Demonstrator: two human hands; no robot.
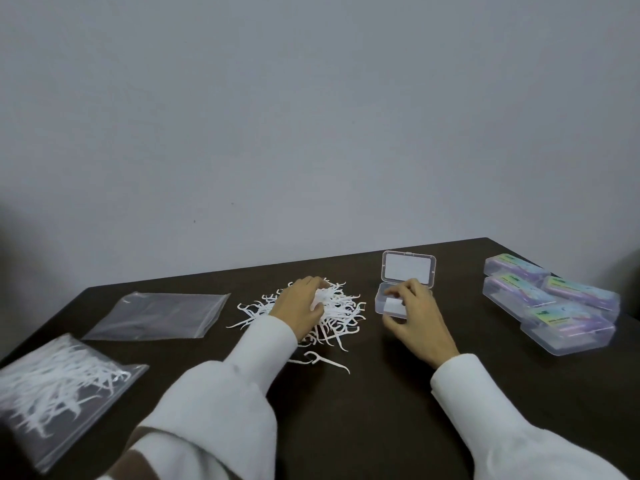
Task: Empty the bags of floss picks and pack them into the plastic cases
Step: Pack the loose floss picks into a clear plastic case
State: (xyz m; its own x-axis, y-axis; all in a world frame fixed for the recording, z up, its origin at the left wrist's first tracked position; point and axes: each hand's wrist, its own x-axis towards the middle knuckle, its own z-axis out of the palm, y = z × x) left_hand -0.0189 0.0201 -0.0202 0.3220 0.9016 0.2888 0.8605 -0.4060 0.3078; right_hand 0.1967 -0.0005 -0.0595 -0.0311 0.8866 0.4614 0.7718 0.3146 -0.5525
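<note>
Left hand (302,308) curled into floss pick pile (332,313); open case (398,299) gripped by right hand (414,318) beside pile; labels on closed cases (550,303) unreadable

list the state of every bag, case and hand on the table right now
empty bag: flat, emptied
full bag: still holds picks
floss pick pile: loose on table
open case: lid up
closed cases: four, stacked, shut
left hand: gripping picks
right hand: holding open case

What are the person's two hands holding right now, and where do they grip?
The left hand grips a bunch of white plastic floss picks from the top of the loose pile. The right hand holds the open clear plastic case by its lower tray's front edge.
</note>
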